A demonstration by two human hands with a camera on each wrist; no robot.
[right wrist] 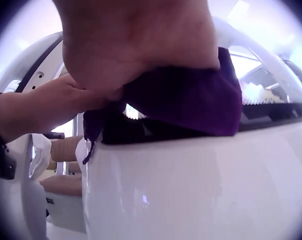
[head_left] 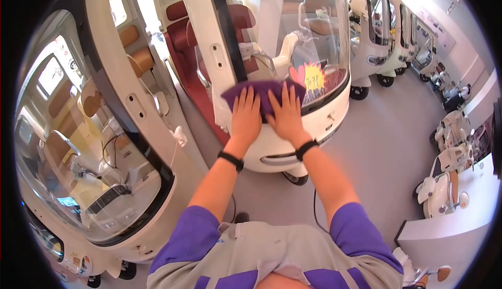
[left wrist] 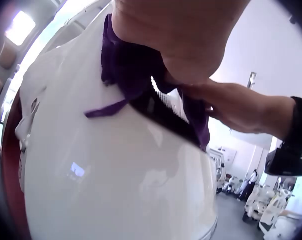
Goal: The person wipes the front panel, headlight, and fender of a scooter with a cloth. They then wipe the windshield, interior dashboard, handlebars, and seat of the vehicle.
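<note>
Both hands lay flat with fingers spread, the left hand (head_left: 246, 119) and the right hand (head_left: 287, 115) side by side, pressing a purple cloth (head_left: 264, 92) onto the white front shell (head_left: 293, 142) of a small enclosed vehicle, just below its windscreen (head_left: 319, 43). The wiping seemed under way at the shell's top edge. Its lower curve already looked glossy, though whether that part had been wiped could not be told.

a showroom with a smooth grey floor (head_left: 387, 148), bright daylight overhead, and a row of small white enclosed vehicles (head_left: 389, 38) along the pale far wall (head_left: 460, 54); white scooters (head_left: 444, 184) stand at right.
</note>
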